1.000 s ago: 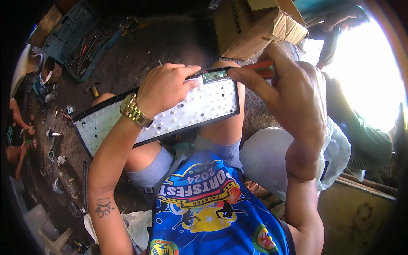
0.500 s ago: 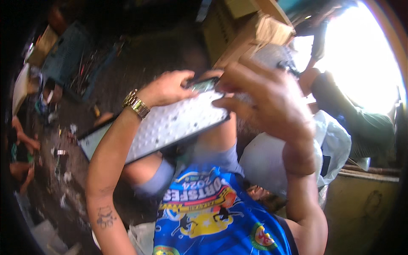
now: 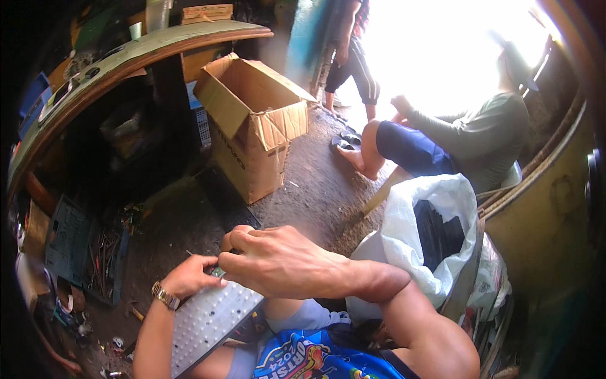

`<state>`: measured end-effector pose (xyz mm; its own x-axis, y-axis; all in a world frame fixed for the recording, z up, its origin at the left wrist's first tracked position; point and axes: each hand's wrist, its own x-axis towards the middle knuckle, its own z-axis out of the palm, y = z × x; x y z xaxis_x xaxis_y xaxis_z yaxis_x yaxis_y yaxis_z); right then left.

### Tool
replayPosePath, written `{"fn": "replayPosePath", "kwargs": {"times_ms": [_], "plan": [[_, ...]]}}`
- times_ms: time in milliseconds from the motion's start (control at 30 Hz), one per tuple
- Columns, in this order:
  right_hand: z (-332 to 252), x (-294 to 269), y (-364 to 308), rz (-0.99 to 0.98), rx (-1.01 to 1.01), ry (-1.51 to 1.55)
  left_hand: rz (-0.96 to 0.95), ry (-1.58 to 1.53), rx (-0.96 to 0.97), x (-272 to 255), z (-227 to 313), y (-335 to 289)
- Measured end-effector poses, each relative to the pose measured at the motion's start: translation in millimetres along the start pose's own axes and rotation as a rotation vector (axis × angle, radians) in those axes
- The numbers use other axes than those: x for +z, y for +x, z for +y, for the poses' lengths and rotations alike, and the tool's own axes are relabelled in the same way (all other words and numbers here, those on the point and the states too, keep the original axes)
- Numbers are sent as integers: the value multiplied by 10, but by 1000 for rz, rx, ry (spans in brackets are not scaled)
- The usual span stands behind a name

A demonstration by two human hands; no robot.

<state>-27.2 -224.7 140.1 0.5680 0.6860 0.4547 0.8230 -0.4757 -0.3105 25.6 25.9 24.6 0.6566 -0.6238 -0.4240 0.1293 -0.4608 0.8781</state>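
Note:
Across my lap lies a flat whitish panel (image 3: 211, 319) with rows of small bumps and a dark edge, like the inside of an opened keyboard. My left hand (image 3: 192, 276), with a gold watch (image 3: 165, 295) on its wrist, is closed on the far end of the panel, thumb lying on top. There a small green board (image 3: 218, 272) shows between my hands. My right hand (image 3: 271, 260) reaches over that same end, fingers curled and closed; whatever they pinch is hidden behind the knuckles.
A cardboard box (image 3: 252, 151) stands open ahead, near a long table (image 3: 158, 52). At left lies a blue toolbox (image 3: 66, 243) with tools. A white sack (image 3: 404, 208) of black pieces stands at right. One person (image 3: 461, 139) sits beyond; another (image 3: 353, 63) stands at the doorway.
The view has risen and turned toward the doorway. My right hand, raised and blurred with fingers spread before, is now lower and curled over the panel's end. My left hand still holds there.

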Motion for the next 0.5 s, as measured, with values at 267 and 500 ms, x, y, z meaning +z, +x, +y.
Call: {"fn": "replayPosePath", "kwargs": {"times_ms": [267, 500], "plan": [[-171, -128, -35, 55, -91, -15, 190, 135, 197, 189, 73, -304], [-227, -242, 58, 104, -93, -43, 295, -198, 135, 14, 374, -510]]}}
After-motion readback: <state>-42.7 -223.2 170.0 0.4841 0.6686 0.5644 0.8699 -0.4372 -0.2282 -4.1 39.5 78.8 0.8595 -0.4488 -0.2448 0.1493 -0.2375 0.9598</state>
